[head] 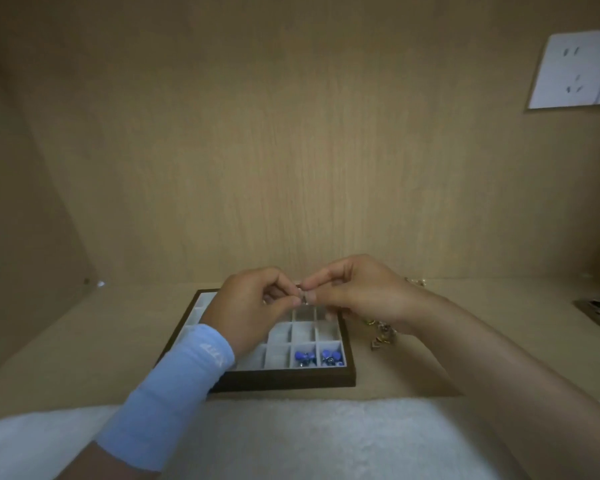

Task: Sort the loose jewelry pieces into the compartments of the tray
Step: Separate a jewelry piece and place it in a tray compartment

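1. The left hand (253, 306) and right hand (357, 292) meet fingertip to fingertip, and both pinch 1 small metallic piece (303, 297) between thumb and forefinger. The remaining fingers of each hand are curled in toward the palm. The piece is too small and blurred to tell what kind of jewelry it is.
2. The pinched piece is held in the air above the far half of the tray (284, 379), clear of its compartments.
3. The tray has a dark wooden frame and a grid of pale grey-lined compartments. It lies flat on the wooden surface (413, 375), and the left wrist hides part of its left side.
4. In the tray's front row, the 2 rightmost compartments each hold blue pieces (304, 357), 1 cluster per compartment. The other compartments in view look bare.
5. Just right of the tray, more loose jewelry (381, 336) lies on the wooden surface, partly hidden under the right wrist.
6. A light blue sleeve (174, 393) covers the left forearm.
7. A white cloth (291, 438) runs along the near edge, in front of the tray.
8. A white socket plate (575, 71) sits high on the back panel at the right.
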`<state>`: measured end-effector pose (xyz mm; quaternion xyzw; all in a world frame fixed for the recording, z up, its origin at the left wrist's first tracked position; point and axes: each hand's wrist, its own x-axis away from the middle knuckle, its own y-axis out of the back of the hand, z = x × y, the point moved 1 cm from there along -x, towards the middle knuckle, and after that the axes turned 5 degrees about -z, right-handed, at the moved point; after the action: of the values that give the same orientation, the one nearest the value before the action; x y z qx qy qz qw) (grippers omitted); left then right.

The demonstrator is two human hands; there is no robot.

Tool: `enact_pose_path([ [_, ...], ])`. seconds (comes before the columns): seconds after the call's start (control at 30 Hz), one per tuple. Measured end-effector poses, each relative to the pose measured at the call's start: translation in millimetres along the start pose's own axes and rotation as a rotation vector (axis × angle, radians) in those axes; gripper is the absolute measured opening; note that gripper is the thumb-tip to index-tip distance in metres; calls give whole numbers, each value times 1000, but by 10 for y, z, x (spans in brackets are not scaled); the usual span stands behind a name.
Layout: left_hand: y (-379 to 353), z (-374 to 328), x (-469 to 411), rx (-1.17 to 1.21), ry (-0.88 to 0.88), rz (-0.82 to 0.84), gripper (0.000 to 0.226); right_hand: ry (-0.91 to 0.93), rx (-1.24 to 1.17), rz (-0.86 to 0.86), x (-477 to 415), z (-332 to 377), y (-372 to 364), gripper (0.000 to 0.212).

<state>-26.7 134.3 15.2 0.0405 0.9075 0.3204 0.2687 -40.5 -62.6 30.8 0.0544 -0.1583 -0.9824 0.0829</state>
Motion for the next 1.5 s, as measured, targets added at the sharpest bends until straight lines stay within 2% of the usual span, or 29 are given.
enact_pose_path([
  [0.13, 104, 145, 225, -28, 0, 48, 17, 31, 77, 30, 12, -86, -238, 12],
  [0.3, 176, 251, 363, -97, 59, 201, 8, 149, 294, 66, 9, -202, -407, 6],
  [0.47, 228, 292, 360, -103, 81, 237, 6, 217, 460, -3, 40, -268, -530, 10],
  [0.67, 244, 286, 366, -134, 35, 280, 16, 253, 667, -51, 83, -249, -574, 9],
  [0.8, 255, 283, 386, -215, 5, 306, 11, 256, 726, -53, 98, -226, -610, 5],
  [1.0, 251, 271, 400, -296, -61, 365, 10, 227, 782, -106, 123, -204, -637, 14],
  [1.2, 263, 260, 400, -305, -71, 348, 14, 315, 884, -17, 180, -147, -650, 15],
  [1.5, 246, 264, 425, -365, -72, 429, 13, 306, 887, 73, 188, -134, -618, 23],
])
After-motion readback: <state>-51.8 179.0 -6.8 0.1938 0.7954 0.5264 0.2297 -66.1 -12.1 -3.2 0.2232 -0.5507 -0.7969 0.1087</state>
